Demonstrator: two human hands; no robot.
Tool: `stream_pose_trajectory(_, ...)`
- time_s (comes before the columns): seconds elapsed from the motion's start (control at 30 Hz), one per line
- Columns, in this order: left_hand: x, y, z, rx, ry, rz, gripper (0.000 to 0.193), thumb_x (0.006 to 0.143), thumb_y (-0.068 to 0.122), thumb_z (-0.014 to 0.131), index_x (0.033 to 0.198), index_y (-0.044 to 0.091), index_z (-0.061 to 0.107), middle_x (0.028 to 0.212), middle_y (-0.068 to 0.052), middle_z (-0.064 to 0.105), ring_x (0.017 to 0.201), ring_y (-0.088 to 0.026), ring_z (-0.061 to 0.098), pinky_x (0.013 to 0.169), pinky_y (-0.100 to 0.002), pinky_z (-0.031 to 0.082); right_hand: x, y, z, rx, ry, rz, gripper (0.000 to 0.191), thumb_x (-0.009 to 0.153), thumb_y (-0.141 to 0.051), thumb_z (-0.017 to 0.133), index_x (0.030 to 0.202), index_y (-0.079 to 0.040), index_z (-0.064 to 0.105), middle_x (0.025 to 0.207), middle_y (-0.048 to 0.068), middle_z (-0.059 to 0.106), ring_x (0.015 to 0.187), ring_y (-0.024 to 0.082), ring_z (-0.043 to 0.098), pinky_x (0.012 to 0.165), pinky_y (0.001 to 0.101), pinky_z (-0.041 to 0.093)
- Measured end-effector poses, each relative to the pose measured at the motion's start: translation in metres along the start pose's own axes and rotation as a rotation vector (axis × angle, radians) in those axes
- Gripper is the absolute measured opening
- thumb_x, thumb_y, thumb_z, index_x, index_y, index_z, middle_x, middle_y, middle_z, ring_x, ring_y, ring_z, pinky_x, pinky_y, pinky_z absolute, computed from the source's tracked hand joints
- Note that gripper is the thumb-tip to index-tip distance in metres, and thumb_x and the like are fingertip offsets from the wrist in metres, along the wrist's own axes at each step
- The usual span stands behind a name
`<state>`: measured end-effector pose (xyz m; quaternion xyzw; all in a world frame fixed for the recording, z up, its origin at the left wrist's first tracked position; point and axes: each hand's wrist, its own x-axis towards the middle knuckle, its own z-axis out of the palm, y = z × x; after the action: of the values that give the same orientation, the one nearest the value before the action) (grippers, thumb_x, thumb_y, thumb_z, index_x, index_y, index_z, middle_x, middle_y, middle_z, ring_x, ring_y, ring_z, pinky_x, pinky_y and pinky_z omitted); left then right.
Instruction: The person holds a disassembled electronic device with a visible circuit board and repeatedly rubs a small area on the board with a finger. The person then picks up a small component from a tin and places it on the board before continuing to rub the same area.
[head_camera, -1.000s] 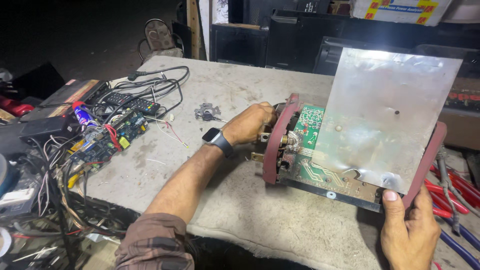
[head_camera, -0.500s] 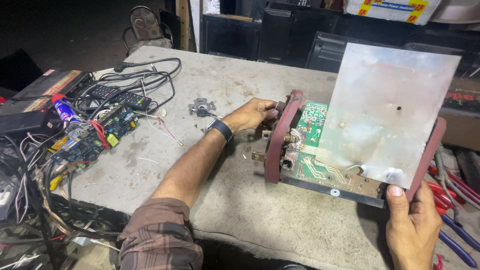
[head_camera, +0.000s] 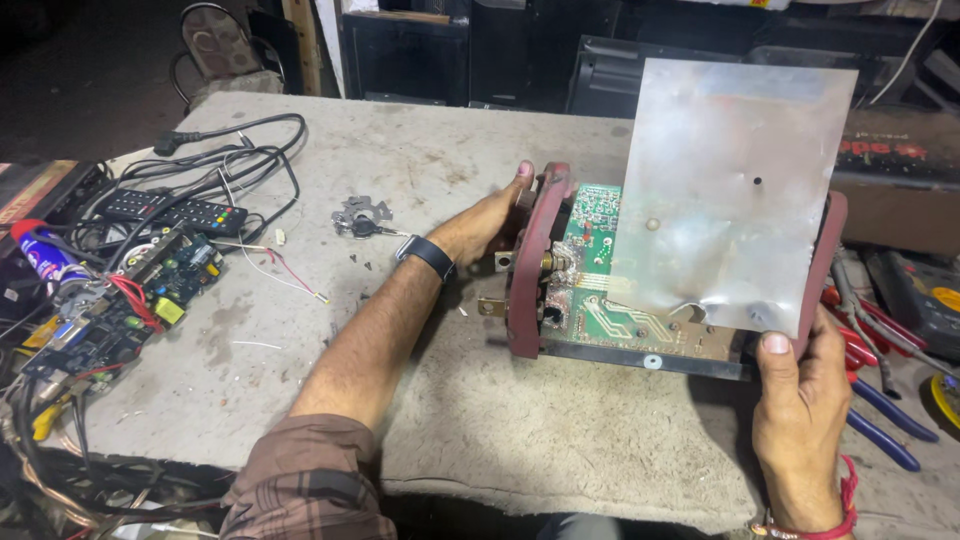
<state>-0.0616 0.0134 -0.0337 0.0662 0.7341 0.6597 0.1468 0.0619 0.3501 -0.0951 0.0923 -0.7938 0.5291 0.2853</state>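
Note:
An opened electronic unit stands on the grey worktable (head_camera: 430, 150): two dark red end frames, a green circuit board (head_camera: 600, 300) between them and a square shiny metal sheet (head_camera: 735, 190) leaning over the board. My left hand (head_camera: 490, 215), with a black wristband, grips the left red end frame (head_camera: 530, 260) from outside. My right hand (head_camera: 795, 390) holds the unit's lower right corner, thumb pressed on the right red end frame (head_camera: 830, 250) by the sheet's edge.
A small metal bracket with keys (head_camera: 360, 215) lies left of my left hand. A remote control (head_camera: 175, 210), black cables (head_camera: 235, 150), loose circuit boards (head_camera: 120, 310) and a spray can (head_camera: 45, 255) crowd the table's left. Red and blue-handled pliers (head_camera: 880, 400) lie at the right.
My left hand has shifted from the frame's terminals up onto its outer edge. The view has moved closer and slightly left; the unit stays upright between both hands.

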Motion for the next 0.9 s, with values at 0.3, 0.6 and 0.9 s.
stream_pose_trajectory(0.3,-0.031,0.0,0.0,-0.059,0.132,0.143,0.113,0.082,0.088,0.024,0.149,-0.001,0.044,0.146,-0.03,0.056,0.117,-0.032,0.064,0.092,-0.049,0.06,-0.013,-0.007,-0.014,0.107,-0.038,0.05,0.091,0.103,-0.064,0.053,0.159,0.006,0.04,0.128,0.015,0.053,0.108,0.017,0.047,0.094,0.032,0.04)
stream_pose_trajectory(0.6,-0.081,0.016,0.005,0.05,0.216,0.328,0.115,0.078,0.089,0.032,0.153,0.002,0.035,0.149,-0.029,0.047,0.127,-0.037,0.058,0.089,-0.05,0.061,-0.023,-0.016,-0.033,0.134,-0.005,0.155,0.09,0.104,-0.063,0.053,0.16,0.006,0.041,0.106,0.018,0.049,0.096,0.017,0.047,0.089,0.0312,0.043)
stream_pose_trajectory(0.9,-0.104,-0.011,0.007,0.081,0.732,0.705,0.042,0.11,0.037,0.048,0.121,-0.002,0.062,0.117,-0.015,0.073,0.085,-0.017,0.075,0.063,-0.026,0.064,-0.112,-0.034,-0.065,-0.027,0.167,-0.111,0.073,0.098,-0.028,0.066,0.149,0.011,0.033,0.149,0.028,0.046,0.14,0.033,0.05,0.115,0.0449,0.044)
